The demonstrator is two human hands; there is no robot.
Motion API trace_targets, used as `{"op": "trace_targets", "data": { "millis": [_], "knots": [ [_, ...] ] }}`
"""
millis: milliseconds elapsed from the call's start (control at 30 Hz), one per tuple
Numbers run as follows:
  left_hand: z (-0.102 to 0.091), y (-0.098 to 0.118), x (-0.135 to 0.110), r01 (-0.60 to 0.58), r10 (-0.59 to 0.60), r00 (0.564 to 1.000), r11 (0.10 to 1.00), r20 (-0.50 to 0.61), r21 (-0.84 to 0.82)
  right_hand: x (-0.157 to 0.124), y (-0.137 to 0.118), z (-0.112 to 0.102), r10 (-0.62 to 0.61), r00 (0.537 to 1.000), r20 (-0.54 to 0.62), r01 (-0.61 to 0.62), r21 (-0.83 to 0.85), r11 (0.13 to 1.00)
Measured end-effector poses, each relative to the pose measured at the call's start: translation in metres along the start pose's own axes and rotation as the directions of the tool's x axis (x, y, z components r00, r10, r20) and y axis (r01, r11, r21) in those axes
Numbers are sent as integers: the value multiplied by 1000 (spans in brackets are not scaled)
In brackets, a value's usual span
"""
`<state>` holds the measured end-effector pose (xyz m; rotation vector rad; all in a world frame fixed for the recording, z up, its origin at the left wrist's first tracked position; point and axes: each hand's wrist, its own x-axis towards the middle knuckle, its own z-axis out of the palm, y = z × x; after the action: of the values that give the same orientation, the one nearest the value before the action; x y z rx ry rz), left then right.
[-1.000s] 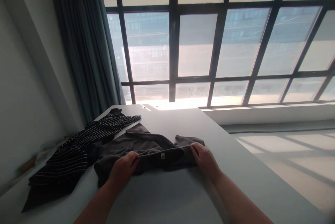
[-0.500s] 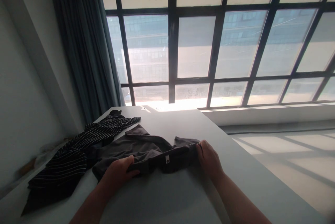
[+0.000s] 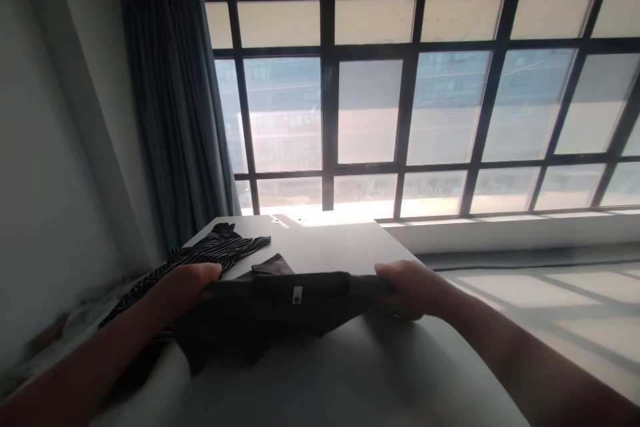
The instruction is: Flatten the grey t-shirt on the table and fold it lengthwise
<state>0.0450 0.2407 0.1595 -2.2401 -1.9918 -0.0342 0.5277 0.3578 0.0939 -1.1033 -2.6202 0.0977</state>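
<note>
A dark grey shirt [image 3: 250, 324] is stretched sideways between my two hands, its upper edge pulled nearly straight and lifted off the white table [image 3: 330, 244]. A small white label with a dark dot [image 3: 297, 295] shows near the middle of that edge. My left hand [image 3: 193, 280] is closed on the left end of the edge, and my right hand [image 3: 407, 284] grips the right end. The lower cloth hangs in shadow, partly blurred. Left of it lies a black garment with white stripes [image 3: 215, 252], partly hidden behind my left arm.
Beyond the table stand large dark-framed windows [image 3: 327, 114] with strong light coming in. A blue-grey curtain [image 3: 175, 114] hangs at the left beside a wall. Blurred plastic-like items [image 3: 83, 310] lie at the table's left side. Sunlit floor [image 3: 550, 307] stretches to the right.
Both hands have risen and moved apart, pulling the shirt's edge taut and up from the table. My view has tilted upward slightly.
</note>
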Motion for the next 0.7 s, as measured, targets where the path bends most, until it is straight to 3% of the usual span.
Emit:
{"op": "trace_targets", "data": {
  "millis": [67,167,267,367,500,700],
  "knots": [
    [-43,0,10,-42,45,996,998,-77,42,9,0,-45,3,1000,-21,-3,-24,1000],
    [-109,7,19,-65,99,954,990,-284,128,16,-2,-115,86,982,-171,-99,-73,992],
    [-170,18,21,27,79,860,980,-504,199,15,-8,-178,268,888,-374,-305,-40,952],
    [-217,25,18,190,-94,771,978,-630,86,8,-12,-226,320,784,-532,-401,-42,915],
    [-252,28,16,287,-270,673,953,-689,-93,-3,-12,-265,289,697,-657,-455,-93,886],
    [-281,34,14,314,-294,543,940,-787,-134,-16,-21,-299,263,610,-747,-552,-162,818]
  ]
}}
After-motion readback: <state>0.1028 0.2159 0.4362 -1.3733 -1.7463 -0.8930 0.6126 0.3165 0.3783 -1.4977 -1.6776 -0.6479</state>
